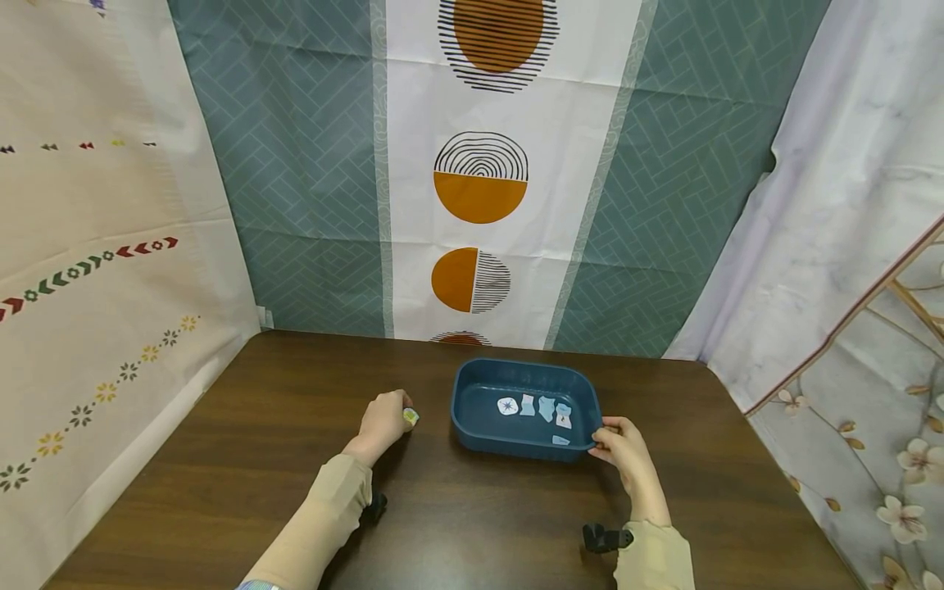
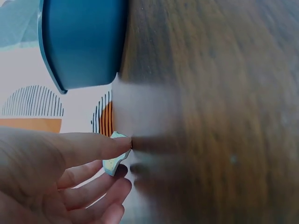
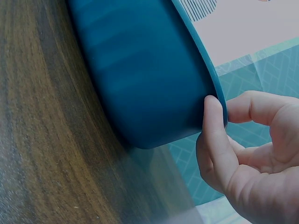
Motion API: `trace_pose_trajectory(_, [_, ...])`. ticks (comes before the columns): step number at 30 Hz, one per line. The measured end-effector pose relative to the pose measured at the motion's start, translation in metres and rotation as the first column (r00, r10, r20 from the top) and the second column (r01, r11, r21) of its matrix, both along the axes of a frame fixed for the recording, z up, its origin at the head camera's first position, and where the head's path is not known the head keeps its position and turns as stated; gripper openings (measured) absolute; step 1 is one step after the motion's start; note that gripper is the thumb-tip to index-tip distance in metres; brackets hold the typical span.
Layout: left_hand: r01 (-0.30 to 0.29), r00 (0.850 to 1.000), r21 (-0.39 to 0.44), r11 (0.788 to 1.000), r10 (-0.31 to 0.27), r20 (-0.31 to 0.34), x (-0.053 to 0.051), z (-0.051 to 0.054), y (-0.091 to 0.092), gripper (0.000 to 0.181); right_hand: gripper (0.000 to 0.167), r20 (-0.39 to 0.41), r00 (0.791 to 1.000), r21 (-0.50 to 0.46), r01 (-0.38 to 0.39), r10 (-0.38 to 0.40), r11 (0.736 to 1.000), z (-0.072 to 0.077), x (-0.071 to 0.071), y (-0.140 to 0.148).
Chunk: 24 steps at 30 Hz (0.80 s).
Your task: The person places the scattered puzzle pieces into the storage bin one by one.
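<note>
A dark blue rectangular bin (image 1: 509, 445) stands on the brown wooden table, with several small white and pale blue flat pieces (image 1: 546, 408) lying on its floor. Left of the bin and apart from it, my left hand (image 1: 382, 426) pinches a small flat piece (image 2: 112, 164) between thumb and fingers, just at the tabletop. That piece is pale green and yellowish, with an irregular outline; its exact kind is unclear. At the bin's right front corner, my right hand (image 1: 625, 453) grips the rim (image 3: 216, 86), thumb on one side of the wall and fingers on the other.
Behind the table (image 1: 442, 524) hangs a green and white patterned curtain (image 1: 413, 270). White cloths with printed designs hang on the left (image 1: 111, 270) and right (image 1: 833, 328). Black straps (image 1: 606, 537) sit at my wrists.
</note>
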<state>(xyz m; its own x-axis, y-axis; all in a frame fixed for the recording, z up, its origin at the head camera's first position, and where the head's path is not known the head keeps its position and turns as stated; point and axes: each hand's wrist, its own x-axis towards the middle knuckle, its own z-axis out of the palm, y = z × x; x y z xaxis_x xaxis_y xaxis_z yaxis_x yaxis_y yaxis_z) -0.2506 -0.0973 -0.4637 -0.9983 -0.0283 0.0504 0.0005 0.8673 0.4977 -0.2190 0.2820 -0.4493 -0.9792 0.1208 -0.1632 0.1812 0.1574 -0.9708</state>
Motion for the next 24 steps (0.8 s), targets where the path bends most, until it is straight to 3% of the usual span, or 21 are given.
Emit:
trace_pose_trajectory(18, [0.054,0.998,0.138,0.989,-0.050,-0.035,-0.0050,0.0005,-0.0012,0.014,0.047,0.002,1.000,0.004,0.005,-0.005,1.000,-0.0003,0.0002,-0.0002])
trace_pose_trajectory(24, [0.059,0.998,0.164,0.985,-0.054,-0.037,-0.0068,0.0061,0.0005,0.015,0.047,0.001,1.000,-0.006,0.003,-0.003,1.000,0.0003,0.0001,-0.0010])
